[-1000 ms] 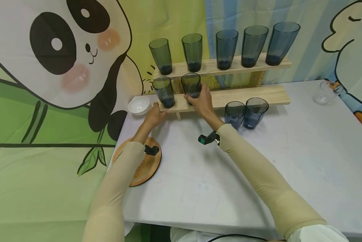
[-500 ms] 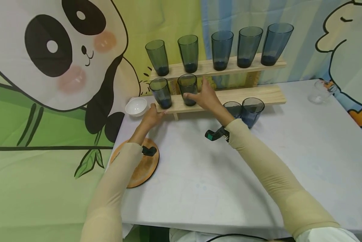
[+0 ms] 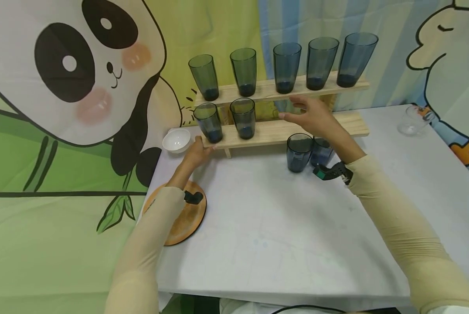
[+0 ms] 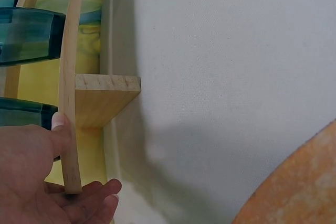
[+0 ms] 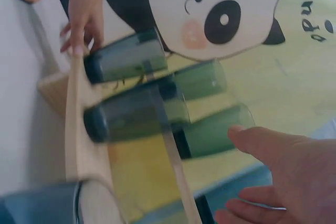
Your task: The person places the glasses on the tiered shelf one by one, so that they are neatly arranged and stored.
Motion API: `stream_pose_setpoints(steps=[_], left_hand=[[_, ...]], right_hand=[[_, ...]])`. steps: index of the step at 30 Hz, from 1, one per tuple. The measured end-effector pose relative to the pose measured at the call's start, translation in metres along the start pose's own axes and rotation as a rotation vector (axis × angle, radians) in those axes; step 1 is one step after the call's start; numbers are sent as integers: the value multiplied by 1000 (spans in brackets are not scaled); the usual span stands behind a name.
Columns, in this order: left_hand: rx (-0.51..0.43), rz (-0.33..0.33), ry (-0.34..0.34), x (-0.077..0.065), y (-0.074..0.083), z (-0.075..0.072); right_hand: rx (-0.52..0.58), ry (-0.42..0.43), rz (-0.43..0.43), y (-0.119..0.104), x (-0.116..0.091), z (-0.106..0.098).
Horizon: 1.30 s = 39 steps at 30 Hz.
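A two-tier wooden shelf [image 3: 275, 132] stands at the back of the table. My left hand [image 3: 196, 155] grips the left end of its lower board, thumb on top and fingers underneath in the left wrist view. Close to that hand is a dark tinted glass [image 3: 209, 122] on the lower board, with a second tinted glass [image 3: 243, 117] to its right. My right hand [image 3: 314, 114] is in the air before the shelf, fingers spread and holding nothing. Below it, a blue-grey glass [image 3: 298, 153] and another glass [image 3: 321, 153], partly hidden by the wrist strap, stand on the table.
Several tinted glasses [image 3: 284, 67] line the upper board. A white bowl [image 3: 177, 140] sits left of the shelf, and a round wooden board [image 3: 189, 218] lies under my left forearm. At the far right is a clear glass vessel [image 3: 411, 122]. Printed cloth hangs behind.
My right hand has let go of the second glass on the lower board and moved right, away from it. The glass stays standing there. My left hand keeps its place on the shelf.
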<state>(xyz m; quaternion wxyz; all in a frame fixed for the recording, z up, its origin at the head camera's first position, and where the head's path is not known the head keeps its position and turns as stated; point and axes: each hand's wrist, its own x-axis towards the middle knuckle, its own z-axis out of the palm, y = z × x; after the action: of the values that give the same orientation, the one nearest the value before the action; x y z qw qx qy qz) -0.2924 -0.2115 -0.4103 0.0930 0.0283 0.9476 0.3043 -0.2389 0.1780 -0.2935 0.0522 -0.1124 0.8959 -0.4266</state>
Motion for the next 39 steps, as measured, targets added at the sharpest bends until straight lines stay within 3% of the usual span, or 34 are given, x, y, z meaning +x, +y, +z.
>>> stream_pose_setpoints(steps=[6, 11, 19, 29, 39], left_hand=[[-11, -11, -4, -1, -2, 0], [-16, -5, -2, -2, -3, -1], [-25, 19, 14, -3, -3, -2], [-23, 24, 15, -4, -1, 0], [-10, 19, 14, -4, 1, 2]], right_hand=[[-34, 32, 26, 39, -24, -25], [-61, 49, 53, 68, -40, -31], [25, 223, 46, 108, -58, -16], [157, 227, 34, 142, -68, 8], [150, 251, 38, 158, -66, 28]])
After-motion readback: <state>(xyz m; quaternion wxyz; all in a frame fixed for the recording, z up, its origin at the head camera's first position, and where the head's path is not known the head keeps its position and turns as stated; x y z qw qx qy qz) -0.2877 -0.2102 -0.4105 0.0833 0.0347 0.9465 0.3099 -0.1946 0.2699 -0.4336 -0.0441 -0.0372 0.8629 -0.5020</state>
